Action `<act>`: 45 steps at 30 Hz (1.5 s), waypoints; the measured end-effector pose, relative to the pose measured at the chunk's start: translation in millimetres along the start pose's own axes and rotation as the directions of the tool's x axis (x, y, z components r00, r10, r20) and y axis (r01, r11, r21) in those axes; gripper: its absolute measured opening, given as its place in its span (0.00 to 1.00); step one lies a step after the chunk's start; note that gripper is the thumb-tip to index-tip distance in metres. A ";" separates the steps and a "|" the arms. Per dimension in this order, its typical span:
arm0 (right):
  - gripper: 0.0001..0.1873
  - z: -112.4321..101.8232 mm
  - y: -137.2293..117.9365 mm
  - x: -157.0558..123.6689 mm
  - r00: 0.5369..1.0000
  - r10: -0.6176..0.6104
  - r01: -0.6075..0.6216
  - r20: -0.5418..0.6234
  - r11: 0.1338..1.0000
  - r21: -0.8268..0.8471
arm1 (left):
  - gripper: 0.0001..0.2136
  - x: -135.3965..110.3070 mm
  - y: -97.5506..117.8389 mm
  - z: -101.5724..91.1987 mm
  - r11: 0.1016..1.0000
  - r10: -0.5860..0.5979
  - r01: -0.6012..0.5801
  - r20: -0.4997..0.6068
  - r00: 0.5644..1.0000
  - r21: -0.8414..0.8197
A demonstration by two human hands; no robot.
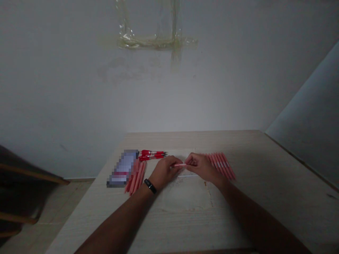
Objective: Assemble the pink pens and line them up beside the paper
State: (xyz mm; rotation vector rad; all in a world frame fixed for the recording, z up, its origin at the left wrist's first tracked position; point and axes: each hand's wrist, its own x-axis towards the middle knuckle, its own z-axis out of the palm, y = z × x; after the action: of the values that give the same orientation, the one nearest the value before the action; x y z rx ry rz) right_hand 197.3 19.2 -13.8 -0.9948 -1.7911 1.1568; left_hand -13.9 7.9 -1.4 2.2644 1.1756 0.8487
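Between my left hand (165, 172) and my right hand (200, 166) a slim pink pen barrel (180, 164) lies level, its ends gripped by the fingers of both hands. A row of several pink barrels (221, 165) fans out on the table just past my right hand. Beyond my left hand lies a similar pink bundle (135, 176), next to several red-tipped pens (152, 155) pointing right. A flat box (123, 168) with a blurred label lies at the far left of these. A black wristband (150, 186) circles my left wrist.
The pale wood-grain table (190, 141) has a sheet of clear film or paper (182, 194) under my hands. Its far edge meets a grey wall (169, 98) with old tape marks. A wooden chair (26, 176) stands at the left, above a tiled floor (63, 204).
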 end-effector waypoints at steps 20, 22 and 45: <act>0.10 5.8 20.1 0.9 0.984 0.122 -0.138 0.129 0.983 0.125 | 0.03 -0.7 -1.0 3.2 1.000 0.004 -0.005 -0.068 0.998 -0.012; 0.10 5.1 18.1 0.8 0.984 0.132 -0.145 0.118 0.983 0.112 | 0.04 -0.6 -1.3 3.4 1.000 -0.003 0.002 -0.083 0.997 -0.009; 0.02 -6.0 -2.5 -1.5 0.991 -0.125 0.089 -0.047 0.878 -0.470 | 0.04 -0.6 -0.7 1.9 0.999 -0.042 0.041 -0.064 0.997 -0.011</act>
State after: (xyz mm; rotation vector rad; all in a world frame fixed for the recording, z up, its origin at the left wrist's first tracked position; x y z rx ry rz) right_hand 202.8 19.1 -10.0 -1.1741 -2.0833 0.6132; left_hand -13.2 7.6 -3.4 2.2114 1.2399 0.9159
